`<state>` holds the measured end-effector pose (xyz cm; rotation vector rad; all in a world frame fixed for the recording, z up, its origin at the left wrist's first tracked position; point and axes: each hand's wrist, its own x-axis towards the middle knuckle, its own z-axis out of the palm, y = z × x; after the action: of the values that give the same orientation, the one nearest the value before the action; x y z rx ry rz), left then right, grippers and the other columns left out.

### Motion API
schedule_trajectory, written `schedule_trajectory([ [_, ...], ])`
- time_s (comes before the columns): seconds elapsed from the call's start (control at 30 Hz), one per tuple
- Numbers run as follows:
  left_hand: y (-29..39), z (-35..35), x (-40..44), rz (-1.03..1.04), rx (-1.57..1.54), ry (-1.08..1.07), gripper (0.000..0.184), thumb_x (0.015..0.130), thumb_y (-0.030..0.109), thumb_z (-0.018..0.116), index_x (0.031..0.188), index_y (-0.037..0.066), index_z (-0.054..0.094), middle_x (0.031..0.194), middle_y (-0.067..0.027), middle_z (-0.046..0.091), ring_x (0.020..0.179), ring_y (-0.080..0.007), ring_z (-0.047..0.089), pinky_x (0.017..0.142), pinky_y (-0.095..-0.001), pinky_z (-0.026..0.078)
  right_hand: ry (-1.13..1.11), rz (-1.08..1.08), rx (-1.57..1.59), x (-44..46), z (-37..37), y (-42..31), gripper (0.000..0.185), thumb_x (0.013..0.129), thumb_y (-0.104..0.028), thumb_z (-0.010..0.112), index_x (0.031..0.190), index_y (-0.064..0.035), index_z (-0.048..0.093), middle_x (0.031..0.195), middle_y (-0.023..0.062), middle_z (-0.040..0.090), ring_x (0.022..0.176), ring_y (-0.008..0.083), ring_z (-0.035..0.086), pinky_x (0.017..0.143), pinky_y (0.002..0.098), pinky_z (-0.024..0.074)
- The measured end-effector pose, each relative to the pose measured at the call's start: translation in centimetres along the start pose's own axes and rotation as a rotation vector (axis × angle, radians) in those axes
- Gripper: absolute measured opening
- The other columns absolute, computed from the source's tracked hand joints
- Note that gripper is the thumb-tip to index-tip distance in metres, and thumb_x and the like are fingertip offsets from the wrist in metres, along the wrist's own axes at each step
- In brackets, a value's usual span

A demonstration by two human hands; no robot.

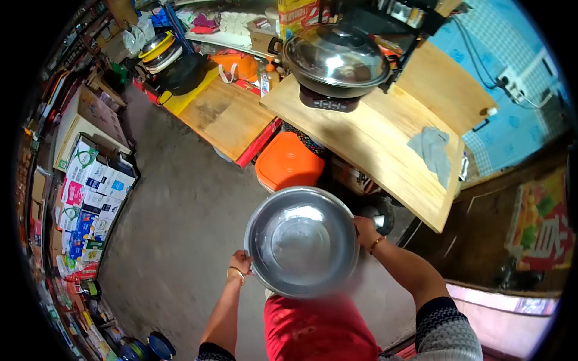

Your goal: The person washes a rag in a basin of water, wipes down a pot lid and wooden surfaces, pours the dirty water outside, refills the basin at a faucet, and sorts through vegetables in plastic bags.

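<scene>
A wide metal basin (301, 242) is held up in front of the body, over the floor, its inside facing the camera. On its left rim my left hand (241, 263) is closed, a bracelet at the wrist. My right hand (364, 233) grips the rim on the right side, and it too has a bracelet. The fingers of both hands are partly hidden by the basin. Just beyond the basin sits an orange lid (289, 160) on a container. Water or residue inside the basin cannot be made out for certain.
A wooden board (373, 138) holds a lidded pan (337, 57) on a cooker and a grey cloth (432, 150). A lower wooden board (226, 114) lies left of it. Packed cartons (99, 192) and shelves line the left; a dark cabinet (481, 228) stands right.
</scene>
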<state>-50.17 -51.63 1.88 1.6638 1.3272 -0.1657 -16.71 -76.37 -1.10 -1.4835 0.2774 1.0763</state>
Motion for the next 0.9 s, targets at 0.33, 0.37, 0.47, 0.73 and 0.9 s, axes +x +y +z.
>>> schedule_trajectory([
  [0.33,6.3,0.2,33.6,0.038,0.185,0.174,0.018,0.075,0.013,0.061,0.079,0.000,0.049,0.069,-0.0147,0.057,0.065,-0.0304,0.056,0.060,-0.0386,0.044,0.004,-0.494,-0.852,36.0,8.5,-2.9,0.021,0.076,-0.022,0.055,0.084,-0.0029,0.060,0.080,0.0160,0.060,0.073,0.0251,0.057,0.065,0.0361,0.0443],
  [0.37,7.3,0.1,35.9,0.055,0.108,0.157,0.018,0.075,0.014,0.060,0.080,0.001,0.050,0.071,-0.0169,0.057,0.069,-0.0339,0.056,0.064,-0.0387,0.043,0.078,-0.731,-1.270,37.9,9.3,-3.9,0.028,0.075,-0.029,0.057,0.084,-0.0028,0.061,0.079,0.0209,0.059,0.072,0.0292,0.057,0.067,0.0397,0.0438],
  [0.47,8.6,-0.3,42.5,0.223,0.149,0.183,0.017,0.076,0.014,0.060,0.081,0.001,0.050,0.072,-0.0166,0.058,0.071,-0.0333,0.056,0.064,-0.0374,0.043,0.138,-0.656,-1.317,44.7,10.3,-4.1,0.027,0.076,-0.028,0.057,0.085,-0.0024,0.060,0.080,0.0204,0.059,0.074,0.0292,0.057,0.068,0.0393,0.0437],
  [0.73,10.6,2.6,53.6,0.157,0.063,0.090,0.015,0.076,0.013,0.059,0.082,0.002,0.050,0.069,-0.0155,0.058,0.068,-0.0346,0.056,0.063,-0.0386,0.043,0.418,-0.341,-1.276,51.9,12.0,-6.4,0.027,0.078,-0.025,0.056,0.089,-0.0006,0.059,0.085,0.0182,0.059,0.079,0.0291,0.057,0.071,0.0373,0.0436],
  [0.9,10.2,3.5,58.4,0.190,0.053,0.184,0.012,0.076,0.010,0.058,0.081,0.003,0.050,0.073,-0.0162,0.057,0.073,-0.0316,0.056,0.064,-0.0387,0.042,0.407,-0.281,-1.371,52.6,12.6,-7.1,0.026,0.079,-0.022,0.055,0.091,0.0006,0.058,0.088,0.0168,0.059,0.082,0.0291,0.057,0.073,0.0361,0.0435],
])
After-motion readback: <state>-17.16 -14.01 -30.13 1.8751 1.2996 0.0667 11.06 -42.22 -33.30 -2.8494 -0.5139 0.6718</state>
